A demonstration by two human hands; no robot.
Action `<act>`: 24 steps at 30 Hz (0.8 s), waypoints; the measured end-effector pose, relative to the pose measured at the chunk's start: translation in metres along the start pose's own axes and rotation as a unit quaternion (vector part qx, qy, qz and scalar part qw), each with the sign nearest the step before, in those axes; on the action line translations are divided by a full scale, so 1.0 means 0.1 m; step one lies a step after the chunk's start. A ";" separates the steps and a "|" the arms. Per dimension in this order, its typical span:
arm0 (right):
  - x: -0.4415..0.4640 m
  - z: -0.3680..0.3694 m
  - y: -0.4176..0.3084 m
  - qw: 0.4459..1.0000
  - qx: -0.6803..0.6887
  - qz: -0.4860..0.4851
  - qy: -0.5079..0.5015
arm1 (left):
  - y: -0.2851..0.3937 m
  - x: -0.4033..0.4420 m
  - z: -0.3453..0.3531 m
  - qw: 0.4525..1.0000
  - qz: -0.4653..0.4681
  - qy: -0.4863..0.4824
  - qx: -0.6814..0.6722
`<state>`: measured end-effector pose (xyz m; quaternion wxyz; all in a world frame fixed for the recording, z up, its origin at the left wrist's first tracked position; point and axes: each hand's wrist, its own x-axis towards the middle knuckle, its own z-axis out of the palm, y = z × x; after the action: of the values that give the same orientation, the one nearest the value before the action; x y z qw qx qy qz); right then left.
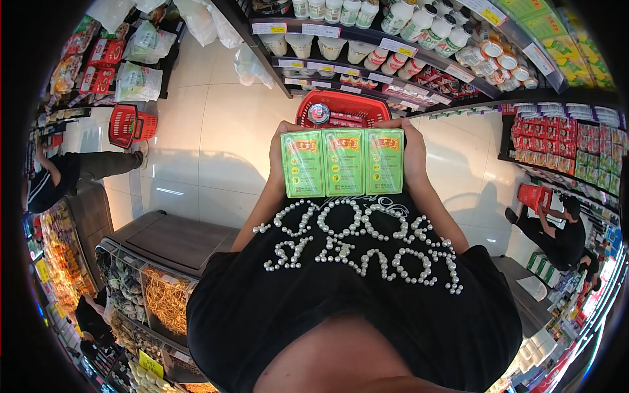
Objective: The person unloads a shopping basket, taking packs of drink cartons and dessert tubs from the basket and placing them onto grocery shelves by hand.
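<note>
A wrapped pack of green drink cartons (342,164), with three cartons side by side facing me, is held in front of my chest. My left hand (278,149) grips its left end, and my right hand (413,150) grips its right end. Both hands are closed around the sides, with the fingers partly hidden behind the pack. Just beyond it is a red shopping basket (350,98), partly covered by the cartons. Inside the basket I see a round-lidded container (318,114) and some red packages (347,120).
Shelves of white bottles (419,23) and cups (331,47) stand ahead. Another red basket (132,126) sits on the floor at left, near a person (65,171). At right, a crouching person (563,236) holds a red basket (534,196). Dried-goods bins (169,298) stand at lower left.
</note>
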<state>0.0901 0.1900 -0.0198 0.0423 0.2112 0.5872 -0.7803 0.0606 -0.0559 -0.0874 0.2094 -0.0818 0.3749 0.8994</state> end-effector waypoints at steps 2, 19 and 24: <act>0.01 0.00 0.01 1.000 0.003 -0.002 0.000 | 0.00 0.00 0.00 1.000 0.002 0.001 0.005; -0.01 -0.02 0.03 1.000 -0.001 -0.002 0.004 | 0.04 -0.05 0.08 0.999 -0.025 0.019 -0.020; -0.01 -0.03 0.04 1.000 0.003 -0.003 0.001 | 0.00 -0.05 0.06 0.999 -0.020 0.024 -0.021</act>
<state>0.0933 0.1913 -0.0237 0.0389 0.2109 0.5855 -0.7818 0.0650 -0.0532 -0.0818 0.2167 -0.1149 0.3587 0.9006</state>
